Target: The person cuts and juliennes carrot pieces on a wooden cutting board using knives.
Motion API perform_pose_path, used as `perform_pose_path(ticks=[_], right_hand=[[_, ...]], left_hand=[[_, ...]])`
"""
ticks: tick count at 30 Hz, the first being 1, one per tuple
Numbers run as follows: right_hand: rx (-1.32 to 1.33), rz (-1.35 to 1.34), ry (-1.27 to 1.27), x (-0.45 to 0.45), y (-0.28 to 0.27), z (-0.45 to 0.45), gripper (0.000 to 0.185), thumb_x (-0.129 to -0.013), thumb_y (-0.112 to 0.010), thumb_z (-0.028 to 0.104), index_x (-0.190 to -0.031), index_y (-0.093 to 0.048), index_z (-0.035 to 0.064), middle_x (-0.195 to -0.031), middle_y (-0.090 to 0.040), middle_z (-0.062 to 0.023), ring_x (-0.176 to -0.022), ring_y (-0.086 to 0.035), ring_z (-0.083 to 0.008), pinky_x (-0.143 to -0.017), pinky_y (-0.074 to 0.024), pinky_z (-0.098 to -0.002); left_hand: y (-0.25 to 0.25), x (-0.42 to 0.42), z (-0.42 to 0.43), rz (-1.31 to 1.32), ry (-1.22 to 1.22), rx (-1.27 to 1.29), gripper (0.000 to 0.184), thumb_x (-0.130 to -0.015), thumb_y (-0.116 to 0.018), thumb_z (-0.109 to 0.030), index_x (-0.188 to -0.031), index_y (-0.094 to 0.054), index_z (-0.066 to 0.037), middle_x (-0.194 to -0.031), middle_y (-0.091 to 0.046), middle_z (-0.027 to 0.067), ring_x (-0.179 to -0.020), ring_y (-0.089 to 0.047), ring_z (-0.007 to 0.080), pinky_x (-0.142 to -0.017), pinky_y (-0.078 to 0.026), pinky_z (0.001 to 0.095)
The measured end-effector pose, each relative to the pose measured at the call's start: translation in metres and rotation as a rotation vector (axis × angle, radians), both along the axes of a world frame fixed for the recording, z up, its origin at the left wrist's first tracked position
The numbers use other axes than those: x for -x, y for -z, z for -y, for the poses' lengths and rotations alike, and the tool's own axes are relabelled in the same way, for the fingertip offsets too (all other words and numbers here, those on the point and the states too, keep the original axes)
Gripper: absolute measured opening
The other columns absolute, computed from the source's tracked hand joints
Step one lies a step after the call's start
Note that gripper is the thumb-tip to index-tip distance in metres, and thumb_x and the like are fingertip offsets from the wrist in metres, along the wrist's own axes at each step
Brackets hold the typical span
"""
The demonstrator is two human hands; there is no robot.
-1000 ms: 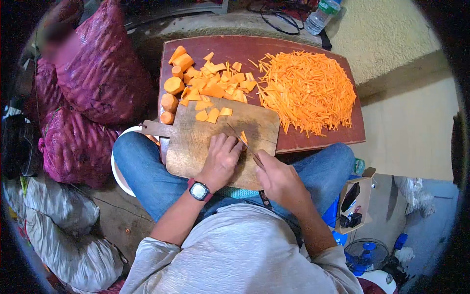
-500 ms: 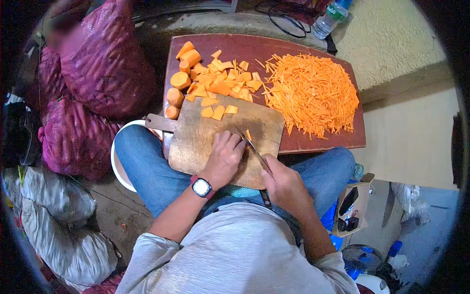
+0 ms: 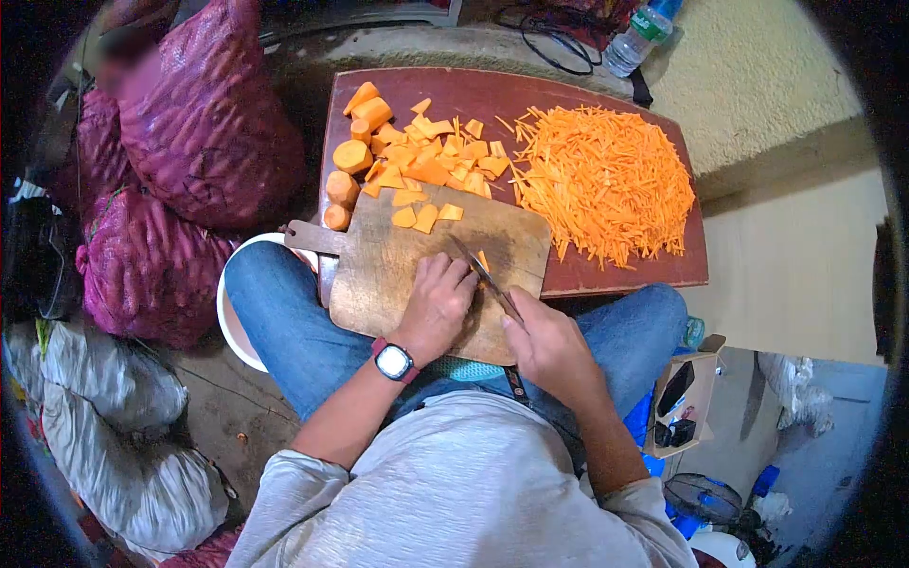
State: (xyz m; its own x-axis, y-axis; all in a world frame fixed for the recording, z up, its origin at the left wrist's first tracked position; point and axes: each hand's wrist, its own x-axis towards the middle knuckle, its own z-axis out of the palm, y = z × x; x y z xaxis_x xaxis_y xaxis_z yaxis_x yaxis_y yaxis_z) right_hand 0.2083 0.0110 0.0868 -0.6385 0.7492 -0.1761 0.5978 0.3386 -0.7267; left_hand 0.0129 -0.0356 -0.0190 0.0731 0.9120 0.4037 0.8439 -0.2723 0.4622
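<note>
My left hand (image 3: 437,301) presses down on the wooden cutting board (image 3: 369,279), its fingers curled over a piece of carrot that they mostly hide. Wrapped around a kitchen knife (image 3: 484,272), my right hand (image 3: 551,343) keeps the blade beside the left fingertips. A thin carrot strip (image 3: 483,258) lies against the blade's far side. Toward the board's far edge sit several flat carrot slices (image 3: 427,218). Beyond them, more cut slices (image 3: 440,161) and thick carrot chunks (image 3: 351,156) cover the table's left part. A large heap of carrot strips (image 3: 606,185) fills the right.
The board rests partly on a red-brown table (image 3: 686,270) and over my lap. A white basin (image 3: 230,322) stands by my left knee. Purple net sacks (image 3: 204,123) and white sacks (image 3: 114,388) line the left. A plastic bottle (image 3: 630,47) lies at the back right.
The right hand and knife have shifted slightly, with the blade tip a little farther from me. My left hand stays in nearly the same place.
</note>
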Motion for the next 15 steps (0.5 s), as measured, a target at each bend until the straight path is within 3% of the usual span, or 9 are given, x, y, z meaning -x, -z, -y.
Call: perform_pose_path(ticks=[5, 10, 15], right_hand=[[0.003, -0.010, 0.018, -0.002, -0.001, 0.008, 0.015, -0.105, -0.060, 0.010, -0.115, -0.057, -0.0002, -0.094, -0.064, -0.0304, -0.095, -0.064, -0.0557, -0.077, -0.0511, -0.0568], [-0.067, -0.003, 0.022, 0.002, 0.003, 0.002, 0.018, -0.105, -0.061, 0.011, -0.119, -0.058, -0.0006, -0.094, -0.066, -0.0301, -0.097, -0.066, -0.0554, -0.079, -0.0530, -0.0560], [-0.003, 0.010, 0.038, -0.001, 0.005, 0.007, 0.021, -0.104, -0.062, 0.012, -0.120, -0.059, -0.0011, -0.097, -0.068, -0.0313, -0.097, -0.066, -0.0566, -0.079, -0.0525, -0.0575]], left_hand=[[0.001, 0.000, 0.002, -0.002, 0.000, -0.007, 0.032, -0.079, -0.073, -0.011, -0.108, -0.074, 0.003, -0.110, -0.065, 0.0152, -0.109, -0.058, 0.0351, -0.096, -0.047, 0.0472], [-0.004, 0.001, 0.001, 0.002, -0.008, 0.035, 0.046, -0.065, -0.085, -0.014, -0.107, -0.073, 0.002, -0.110, -0.064, 0.0141, -0.109, -0.058, 0.0356, -0.096, -0.046, 0.0481], [-0.002, 0.001, 0.002, 0.020, -0.006, 0.014, 0.048, -0.063, -0.086, -0.015, -0.107, -0.073, 0.002, -0.109, -0.063, 0.0143, -0.109, -0.057, 0.0361, -0.096, -0.046, 0.0492]])
